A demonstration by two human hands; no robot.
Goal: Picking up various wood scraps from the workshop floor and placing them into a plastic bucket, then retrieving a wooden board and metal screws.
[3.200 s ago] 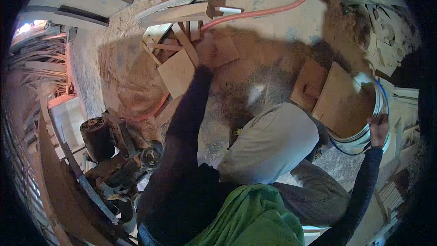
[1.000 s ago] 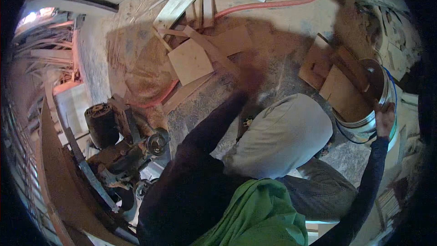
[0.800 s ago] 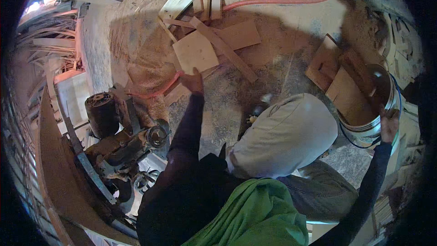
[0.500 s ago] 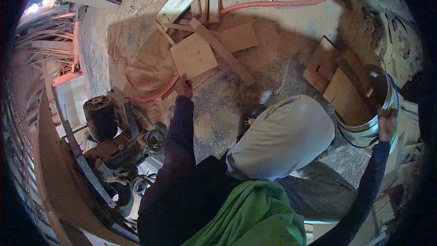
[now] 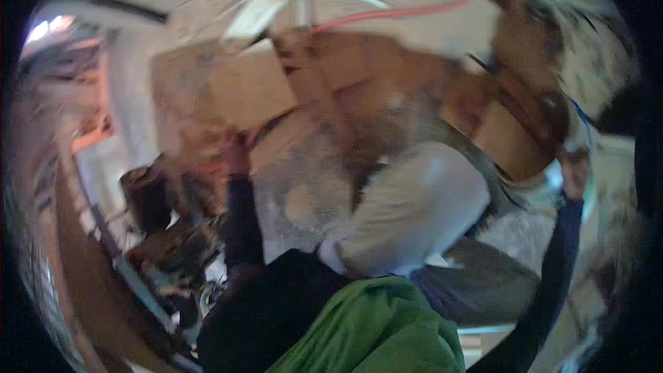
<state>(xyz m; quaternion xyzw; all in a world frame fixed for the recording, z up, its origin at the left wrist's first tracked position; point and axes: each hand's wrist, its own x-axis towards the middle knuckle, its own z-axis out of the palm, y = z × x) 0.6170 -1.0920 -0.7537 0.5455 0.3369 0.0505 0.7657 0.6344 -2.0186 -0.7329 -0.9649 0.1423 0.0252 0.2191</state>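
The view is heavily blurred. At the bottom centre, green cloth (image 5: 373, 331) covers your lap. Your left hand (image 5: 237, 153), left of centre, reaches toward wooden scraps (image 5: 331, 90) on the floor; its grip cannot be told. Your right hand (image 5: 573, 173), at the right edge, rests on a bucket's (image 5: 552, 179) rim, fingers seemingly curled, though blurred. A red hose (image 5: 400, 14) crosses the top.

Woodworking shop, plywood offcuts (image 5: 242, 86), sawdust floor (image 5: 304, 193), power tools (image 5: 173, 249)

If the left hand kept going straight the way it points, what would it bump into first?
Probably the flat tan board lying just past the left hand. The picture is badly blurred, so depth is unclear, and an orange hose may lie between them.
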